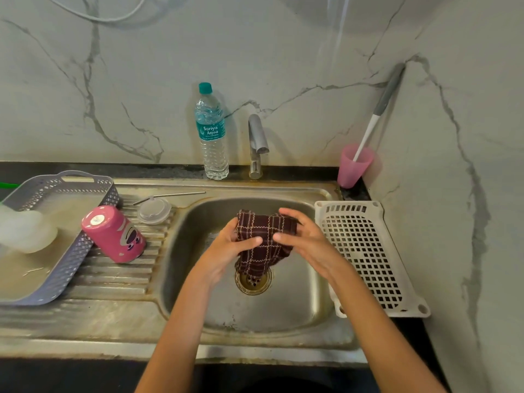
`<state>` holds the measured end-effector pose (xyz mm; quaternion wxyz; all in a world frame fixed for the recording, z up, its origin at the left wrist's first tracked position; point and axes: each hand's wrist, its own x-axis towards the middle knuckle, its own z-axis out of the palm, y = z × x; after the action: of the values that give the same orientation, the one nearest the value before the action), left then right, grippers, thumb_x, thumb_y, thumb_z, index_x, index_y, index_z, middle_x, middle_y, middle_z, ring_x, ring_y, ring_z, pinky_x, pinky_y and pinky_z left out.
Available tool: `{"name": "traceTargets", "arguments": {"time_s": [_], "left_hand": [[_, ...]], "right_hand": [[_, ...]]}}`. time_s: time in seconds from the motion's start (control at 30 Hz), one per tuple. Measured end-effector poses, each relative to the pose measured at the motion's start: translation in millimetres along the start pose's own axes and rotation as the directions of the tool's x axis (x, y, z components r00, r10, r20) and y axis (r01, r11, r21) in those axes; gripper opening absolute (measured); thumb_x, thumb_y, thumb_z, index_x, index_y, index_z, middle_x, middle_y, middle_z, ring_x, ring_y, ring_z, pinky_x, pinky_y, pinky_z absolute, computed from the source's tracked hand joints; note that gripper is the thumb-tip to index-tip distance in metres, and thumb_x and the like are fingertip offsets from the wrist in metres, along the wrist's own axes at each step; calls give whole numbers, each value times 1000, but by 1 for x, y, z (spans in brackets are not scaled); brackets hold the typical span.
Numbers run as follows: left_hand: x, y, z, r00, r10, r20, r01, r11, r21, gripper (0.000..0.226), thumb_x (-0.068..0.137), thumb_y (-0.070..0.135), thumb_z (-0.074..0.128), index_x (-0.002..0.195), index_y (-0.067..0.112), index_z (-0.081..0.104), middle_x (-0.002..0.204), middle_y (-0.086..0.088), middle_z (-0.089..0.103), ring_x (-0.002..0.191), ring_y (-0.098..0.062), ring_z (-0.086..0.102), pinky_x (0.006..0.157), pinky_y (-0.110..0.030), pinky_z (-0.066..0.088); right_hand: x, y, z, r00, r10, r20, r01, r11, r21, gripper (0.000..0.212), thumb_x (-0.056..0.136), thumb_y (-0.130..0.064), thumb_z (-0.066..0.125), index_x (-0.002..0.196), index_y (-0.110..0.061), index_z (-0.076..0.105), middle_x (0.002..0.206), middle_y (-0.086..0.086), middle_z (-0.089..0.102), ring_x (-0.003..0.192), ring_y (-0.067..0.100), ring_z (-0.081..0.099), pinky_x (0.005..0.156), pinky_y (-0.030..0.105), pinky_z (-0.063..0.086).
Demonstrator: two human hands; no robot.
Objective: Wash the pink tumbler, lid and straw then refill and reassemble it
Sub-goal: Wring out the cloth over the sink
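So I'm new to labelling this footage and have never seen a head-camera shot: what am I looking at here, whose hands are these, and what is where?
There is one picture, from a wide-angle camera worn on a person's head, looking down at a steel sink. No machine is involved: the left hand and right hand are bare, and together they hold a dark checked cloth over the drain. On the ribbed draining board to the left, the pink tumbler stands upside down, tilted against a grey basket. Behind it lie the clear lid and the metal straw. A water bottle stands beside the tap, which does not appear to be running.
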<state>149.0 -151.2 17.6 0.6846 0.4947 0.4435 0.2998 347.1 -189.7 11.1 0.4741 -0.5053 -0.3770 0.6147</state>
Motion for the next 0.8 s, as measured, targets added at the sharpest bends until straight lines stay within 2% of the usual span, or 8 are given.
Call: {"name": "traceTargets", "arguments": {"time_s": [0.1, 0.23, 0.33, 0.43, 0.53, 0.6, 0.7, 0.8], "left_hand": [[2, 3, -3, 998, -43, -40, 43, 999, -14, 68, 67, 16, 84, 126, 13, 51, 117, -8, 68, 111, -24, 64, 97, -41, 51], [7, 7, -1, 985, -13, -173, 23, 998, 57, 67, 74, 6, 81, 127, 14, 42, 103, -5, 69, 92, -12, 69, 77, -26, 55], [11, 3, -8, 990, 34, -135, -21, 995, 98, 82, 72, 5, 82, 136, 23, 34, 101, -8, 73, 95, -17, 71, 85, -30, 55], [7, 5, -12, 997, 72, -24, -65, 974, 217, 77, 73, 6, 82, 135, 26, 42, 113, -3, 69, 103, -13, 67, 85, -24, 54], [10, 7, -13, 984, 155, -82, -116, 925, 362, 52, 75, 17, 82, 123, 22, 61, 112, -2, 62, 96, -8, 62, 86, -23, 52], [13, 5, -9, 988, 131, -83, -102, 952, 289, 44, 74, 33, 83, 113, 26, 66, 114, 0, 63, 105, -11, 61, 91, -26, 48], [23, 2, 7, 999, -28, 18, 27, 999, 39, 56, 73, 46, 81, 120, 24, 60, 117, 3, 68, 114, -15, 62, 101, -37, 47], [37, 6, 35, 999, -22, 38, 19, 996, 87, 39, 87, 35, 70, 121, 18, 61, 114, -3, 71, 105, -14, 67, 86, -30, 56]], "right_hand": [[4, 2, -2, 999, -31, 41, 38, 982, -187, 79, 63, -8, 89, 128, -36, 53, 126, 4, 60, 115, 20, 61, 94, 42, 54], [11, 1, 1, 986, -151, -74, 93, 857, -507, 54, 68, -17, 85, 115, -31, 61, 113, -3, 64, 105, 14, 63, 90, 39, 56], [13, -1, 0, 948, -292, -124, 137, 730, -669, 32, 75, -25, 82, 104, -22, 70, 106, -3, 59, 100, 11, 58, 88, 23, 50], [10, -2, -5, 948, -282, -144, 147, 794, -590, 29, 76, -29, 81, 101, -22, 68, 117, -5, 50, 109, 6, 50, 91, 16, 43], [2, -7, -7, 984, -112, -141, 68, 956, -285, 26, 83, -26, 75, 106, -22, 65, 109, -5, 68, 101, 10, 65, 77, 20, 53], [-1, -10, -7, 986, -54, -158, 33, 991, -132, 25, 86, -26, 71, 110, -26, 64, 105, -5, 72, 98, 10, 68, 74, 20, 53], [-5, -12, -15, 981, -36, -192, 29, 999, -38, 22, 88, -31, 69, 109, -29, 64, 104, -6, 73, 97, 9, 68, 79, 23, 53], [-8, -18, -31, 957, -40, -286, 29, 999, -44, 20, 88, -35, 68, 106, -29, 63, 104, -3, 72, 96, 14, 69, 80, 28, 56]]}}
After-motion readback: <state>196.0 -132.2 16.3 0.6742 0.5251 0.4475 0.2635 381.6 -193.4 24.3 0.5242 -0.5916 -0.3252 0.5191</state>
